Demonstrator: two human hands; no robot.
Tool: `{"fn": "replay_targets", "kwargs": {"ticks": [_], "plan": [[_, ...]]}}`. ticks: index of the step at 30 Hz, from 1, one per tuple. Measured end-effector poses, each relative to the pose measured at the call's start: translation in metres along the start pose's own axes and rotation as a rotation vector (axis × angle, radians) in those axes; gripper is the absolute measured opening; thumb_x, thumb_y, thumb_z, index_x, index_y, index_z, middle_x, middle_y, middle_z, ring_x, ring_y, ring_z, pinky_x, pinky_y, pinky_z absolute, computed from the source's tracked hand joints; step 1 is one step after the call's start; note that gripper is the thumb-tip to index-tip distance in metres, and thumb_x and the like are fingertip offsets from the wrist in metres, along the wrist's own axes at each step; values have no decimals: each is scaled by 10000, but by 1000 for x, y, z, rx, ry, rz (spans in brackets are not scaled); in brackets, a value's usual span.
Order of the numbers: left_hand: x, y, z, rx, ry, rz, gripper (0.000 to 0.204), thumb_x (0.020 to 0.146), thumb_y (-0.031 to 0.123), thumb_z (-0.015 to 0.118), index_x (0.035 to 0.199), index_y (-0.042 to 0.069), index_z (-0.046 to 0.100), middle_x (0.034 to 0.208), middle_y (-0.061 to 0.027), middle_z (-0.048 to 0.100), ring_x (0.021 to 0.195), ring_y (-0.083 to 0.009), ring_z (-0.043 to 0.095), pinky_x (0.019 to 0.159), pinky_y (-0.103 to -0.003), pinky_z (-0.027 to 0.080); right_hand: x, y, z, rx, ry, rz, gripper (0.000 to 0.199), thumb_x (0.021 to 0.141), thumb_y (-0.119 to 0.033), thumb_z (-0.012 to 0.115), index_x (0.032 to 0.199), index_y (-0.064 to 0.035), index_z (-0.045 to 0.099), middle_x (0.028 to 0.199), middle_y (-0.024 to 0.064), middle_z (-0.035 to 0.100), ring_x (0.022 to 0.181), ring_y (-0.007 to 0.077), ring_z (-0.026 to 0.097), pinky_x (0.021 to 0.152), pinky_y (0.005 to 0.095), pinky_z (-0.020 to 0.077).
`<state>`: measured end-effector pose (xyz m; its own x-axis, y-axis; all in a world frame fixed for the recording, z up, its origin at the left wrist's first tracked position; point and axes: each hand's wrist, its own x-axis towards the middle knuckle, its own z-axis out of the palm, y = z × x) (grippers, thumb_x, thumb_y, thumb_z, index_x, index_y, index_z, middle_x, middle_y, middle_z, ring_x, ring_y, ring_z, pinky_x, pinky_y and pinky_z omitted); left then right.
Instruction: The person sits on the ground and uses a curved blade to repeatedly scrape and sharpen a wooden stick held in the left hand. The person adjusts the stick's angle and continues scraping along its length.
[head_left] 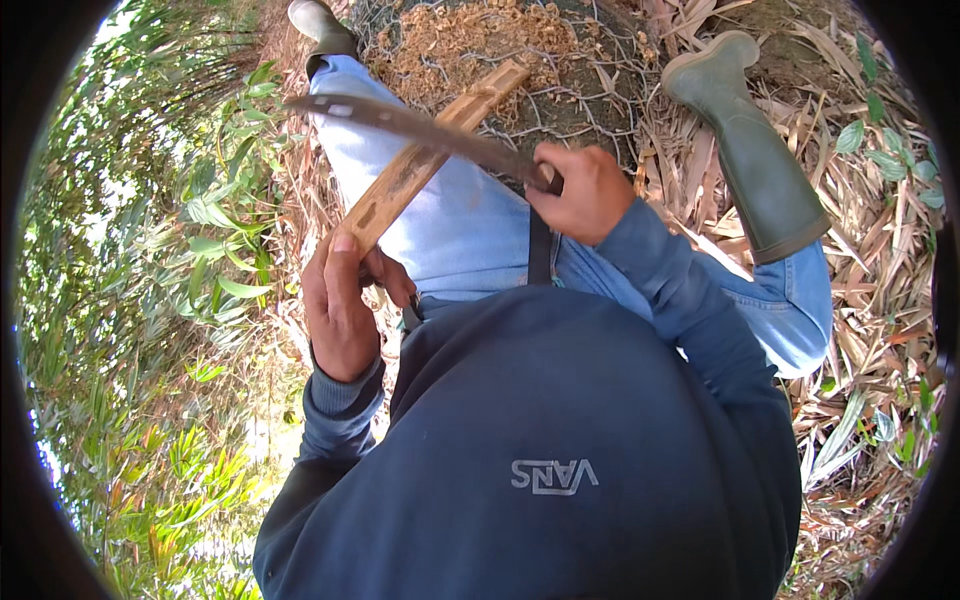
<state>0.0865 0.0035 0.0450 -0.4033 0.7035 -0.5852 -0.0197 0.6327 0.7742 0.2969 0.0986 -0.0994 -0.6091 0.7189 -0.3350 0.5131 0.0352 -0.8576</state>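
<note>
My left hand is closed around the near end of a pale brown wooden strip, its thumb on top. Dark slot-like marks show along the strip. It slants away to the right, over my jeans, toward a dark mound. In my right hand is the handle of a machete, its fingers wrapped round it. The long dark machete blade points left and crosses above the middle of the strip, slightly blurred. Whether the edge touches the wood, I cannot tell.
Wood shavings and thin roots or vines cover the mound between my legs. A green rubber boot stretches out on the right, another boot at the far left. Leafy plants grow on the left; dry leaves litter the right.
</note>
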Motion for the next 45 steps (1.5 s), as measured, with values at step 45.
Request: {"fn": "replay_targets", "kwargs": {"ticks": [45], "plan": [[4,-5,2,-42,25,55,383,1033,272,321,778,22,457,581,-108,504,481,-206,537,537,-325,497,20,28,-5,-4,-6,171,302,758,-265,673,897,2,669,711,209,646,711,408,639,660,431,502]]}}
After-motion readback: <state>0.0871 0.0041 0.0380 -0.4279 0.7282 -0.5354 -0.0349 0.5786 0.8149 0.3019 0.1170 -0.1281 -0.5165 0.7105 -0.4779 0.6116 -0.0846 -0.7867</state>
